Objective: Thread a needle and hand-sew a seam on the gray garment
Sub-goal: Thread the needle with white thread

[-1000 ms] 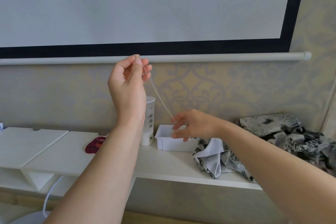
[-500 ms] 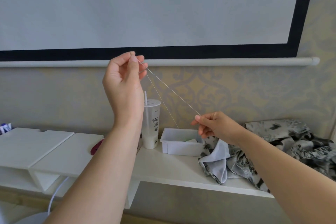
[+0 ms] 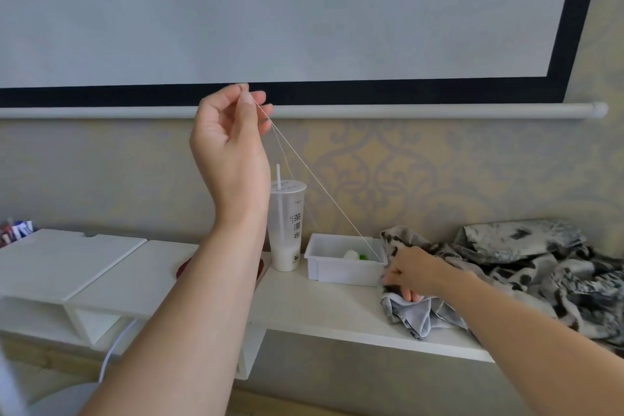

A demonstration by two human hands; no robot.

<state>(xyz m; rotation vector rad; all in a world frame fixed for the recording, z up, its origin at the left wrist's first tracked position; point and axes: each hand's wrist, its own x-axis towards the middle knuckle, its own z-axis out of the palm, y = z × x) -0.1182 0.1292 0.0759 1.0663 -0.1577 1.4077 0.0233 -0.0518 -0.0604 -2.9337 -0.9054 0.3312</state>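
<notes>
your left hand (image 3: 229, 149) is up high, fingers pinching the thread (image 3: 337, 203), which runs taut down to your right hand (image 3: 410, 272). right fingers curl on the gray garment (image 3: 506, 267), heaped on the table (image 3: 320, 307) beside the white box (image 3: 344, 272).

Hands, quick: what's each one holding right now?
Left hand: raised, pinching the thread at its fingertips.
Right hand: gripping the gray garment; the thread runs down to it.

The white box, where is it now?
In the head view, the white box stands on the shelf right of centre, between the cup and the gray cloth.
</notes>
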